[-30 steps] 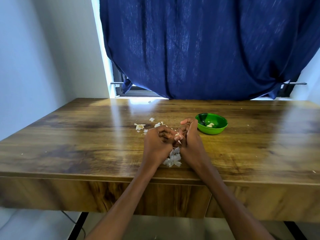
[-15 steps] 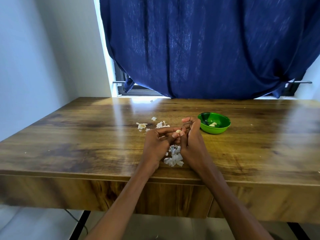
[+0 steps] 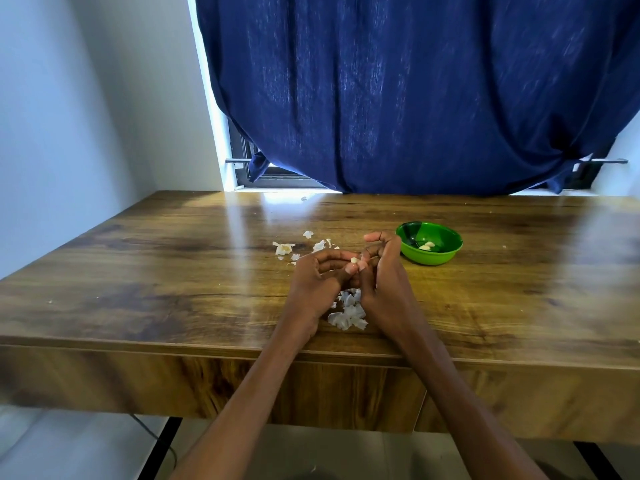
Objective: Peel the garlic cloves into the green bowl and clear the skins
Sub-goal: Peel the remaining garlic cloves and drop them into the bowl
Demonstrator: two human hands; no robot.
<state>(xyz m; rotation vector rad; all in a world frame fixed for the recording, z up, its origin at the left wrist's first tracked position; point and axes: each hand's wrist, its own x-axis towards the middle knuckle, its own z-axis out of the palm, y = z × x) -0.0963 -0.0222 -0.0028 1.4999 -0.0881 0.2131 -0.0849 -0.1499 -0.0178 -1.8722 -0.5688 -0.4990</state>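
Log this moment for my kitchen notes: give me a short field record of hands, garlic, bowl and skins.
left hand: pinches the garlic clove with its fingers
right hand: fingers curled at the same clove, peeling
green bowl: on the table, right of the hands, a few peeled cloves inside
skins: heap under the hands near the table edge; more scraps beyond the left hand
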